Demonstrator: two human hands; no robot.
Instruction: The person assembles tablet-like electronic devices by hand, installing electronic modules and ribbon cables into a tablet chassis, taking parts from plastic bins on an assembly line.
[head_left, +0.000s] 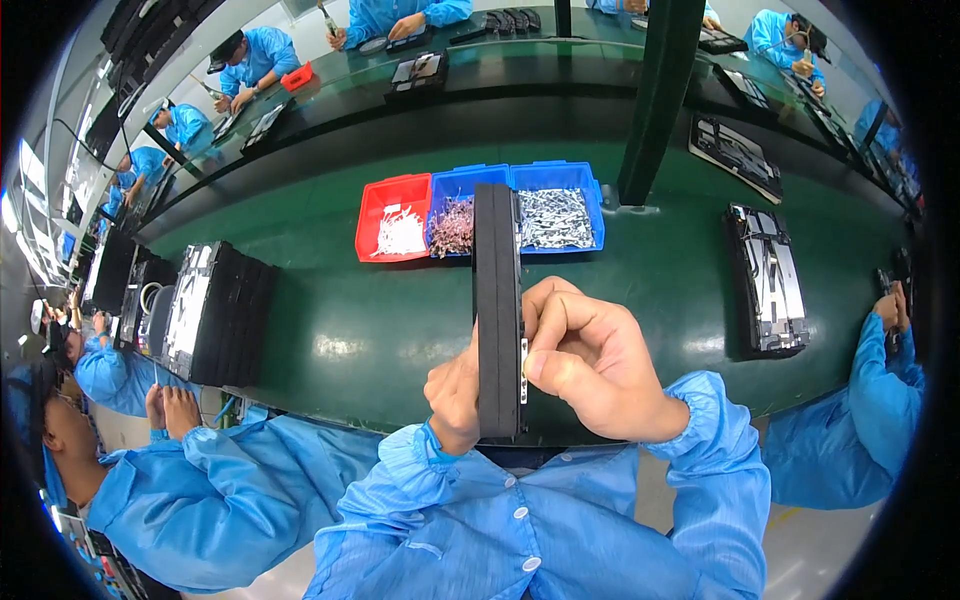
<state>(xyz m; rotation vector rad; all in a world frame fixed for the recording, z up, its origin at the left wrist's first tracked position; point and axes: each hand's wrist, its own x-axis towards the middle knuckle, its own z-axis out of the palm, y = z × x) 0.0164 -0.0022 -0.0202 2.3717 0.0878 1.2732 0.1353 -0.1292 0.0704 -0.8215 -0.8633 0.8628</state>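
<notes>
A long, matte-black rectangular slab (497,310) is held on edge at the centre, gripped by the bare left hand (453,395) at its seven o'clock — fingers curled in, tips hidden. At four o'clock, the bare right hand (600,360) has thumb and forefinger close together by a small, pale strip (524,370); whether they pinch anything, I cannot tell. The slab looks stiff and fairly weighty, perhaps slippery; its strip side seems fragile — the long black edges suit gripping. An open blue plastic bin (563,248) lies toward one o'clock.

Smocked workers (268,55) at green benches (330,345): a factory.
</notes>
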